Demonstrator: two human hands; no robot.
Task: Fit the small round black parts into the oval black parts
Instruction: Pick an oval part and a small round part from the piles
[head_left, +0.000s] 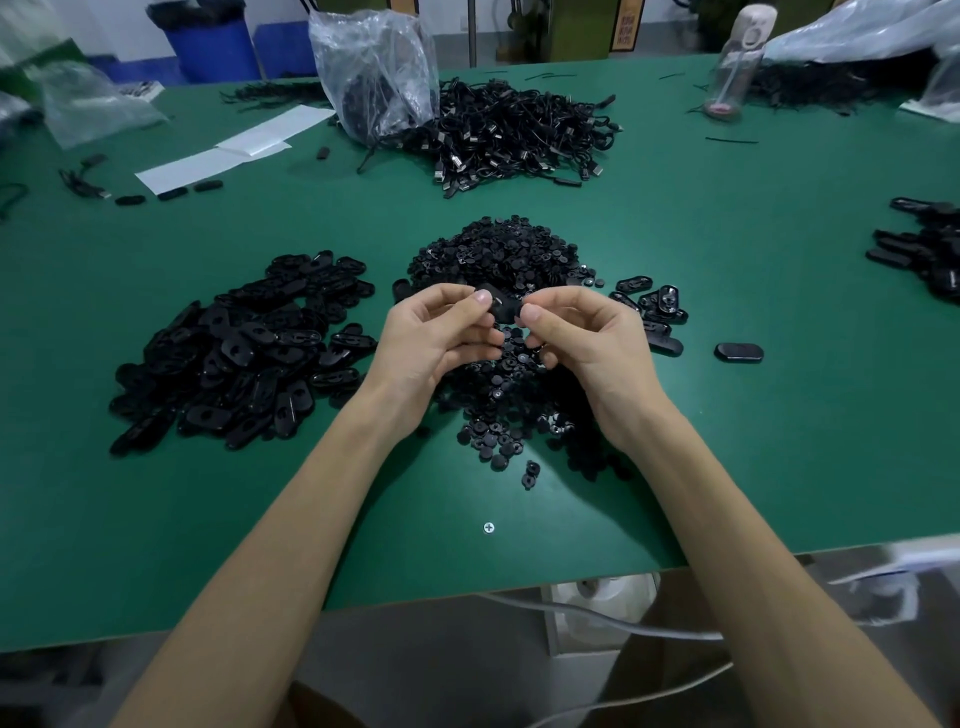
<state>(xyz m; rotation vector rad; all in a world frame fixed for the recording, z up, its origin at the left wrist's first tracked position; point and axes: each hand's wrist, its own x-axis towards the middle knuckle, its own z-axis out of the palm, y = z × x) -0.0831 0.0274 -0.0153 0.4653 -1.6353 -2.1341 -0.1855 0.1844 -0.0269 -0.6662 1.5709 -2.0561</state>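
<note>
Part in hand: I see one oval part (503, 306) held above the round parts (498, 254). Whether a round one is seated in it, I cannot tell.
Left grip: the left grip (441, 338) has its thumb and curled fingers pinching the part's left end.
Right grip: the right grip (582, 338) pinches the other end likewise.
Progress: early, I judge. The oval pile (249, 353) at my left looks untouched, and only a small cluster (654, 306) at my right may be finished.
Supply: plenty of round parts lie loose on the worktop (727, 441).
Containers: a clear plastic bag (374, 67) at the far side holds dark items I cannot make out. Cables (519, 135) are heaped beside it.
</note>
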